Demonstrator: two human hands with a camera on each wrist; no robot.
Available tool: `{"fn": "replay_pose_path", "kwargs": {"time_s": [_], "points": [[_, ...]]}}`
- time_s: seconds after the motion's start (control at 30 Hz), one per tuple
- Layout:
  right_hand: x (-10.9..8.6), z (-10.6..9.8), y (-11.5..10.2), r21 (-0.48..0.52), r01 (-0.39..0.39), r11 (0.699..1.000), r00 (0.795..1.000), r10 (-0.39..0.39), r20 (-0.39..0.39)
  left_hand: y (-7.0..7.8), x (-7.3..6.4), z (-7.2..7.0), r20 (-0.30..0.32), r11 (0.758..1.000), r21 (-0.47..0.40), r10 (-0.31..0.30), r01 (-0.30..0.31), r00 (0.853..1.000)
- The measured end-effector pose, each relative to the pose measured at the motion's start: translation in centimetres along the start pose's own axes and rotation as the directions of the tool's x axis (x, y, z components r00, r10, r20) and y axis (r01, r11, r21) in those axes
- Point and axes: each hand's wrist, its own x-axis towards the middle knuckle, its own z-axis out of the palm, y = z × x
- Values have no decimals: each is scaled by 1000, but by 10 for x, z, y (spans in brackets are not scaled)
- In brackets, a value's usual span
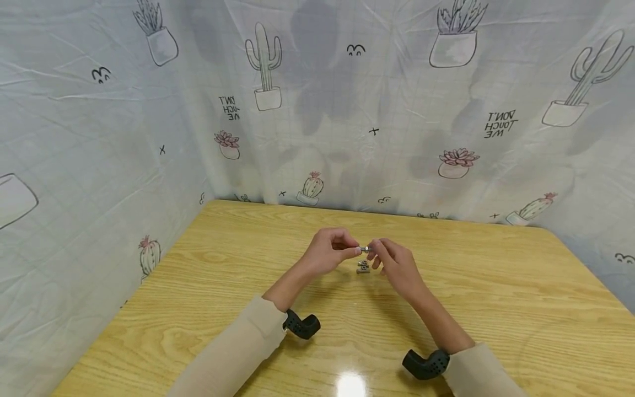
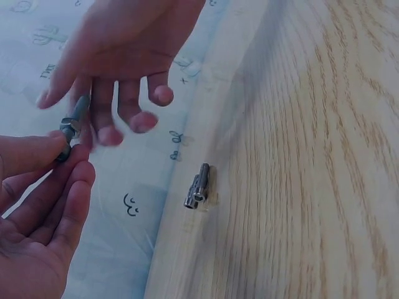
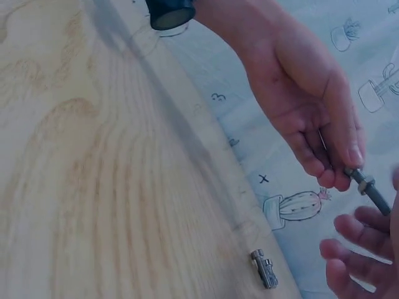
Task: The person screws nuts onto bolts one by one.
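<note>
My left hand [image 1: 327, 252] pinches the head end of a metal bolt [image 2: 80, 107] between thumb and fingers, holding it above the table. A hex nut [image 2: 70, 127] sits around the bolt's shank, part-way along. At the bolt's other end is my right hand [image 1: 397, 267], its fingers loosely bent and spread, the thumb apart from the bolt in the left wrist view. The right index finger lies close beside the bolt's tip; whether it touches cannot be told. Below the hands, a small cluster of bolts [image 1: 364, 268] lies on the table; nuts on them are hard to make out.
The wooden table [image 1: 223, 275] extends on all sides of the hands. A pale curtain [image 1: 337, 110] with cactus drawings hangs behind it and along the left. Black curved mounts [image 1: 303, 326] sit on both wrists.
</note>
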Motion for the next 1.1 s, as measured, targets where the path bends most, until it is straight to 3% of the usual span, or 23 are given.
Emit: {"fn": "replay_pose_path", "kwargs": {"time_s": [0.3, 0.53, 1.1], "points": [[1, -1, -1, 35, -33, 999, 999, 32, 25, 1, 0, 0, 5, 1000, 3, -4, 4, 1000], [-1, 0, -4, -1, -15, 1000, 1000, 15, 7, 2, 0, -1, 6, 1000, -2, -16, 16, 1000], [-1, 1, -1, 32, -1, 999, 1000, 1, 12, 1, 0, -1, 16, 1000, -5, -12, 12, 1000]]}}
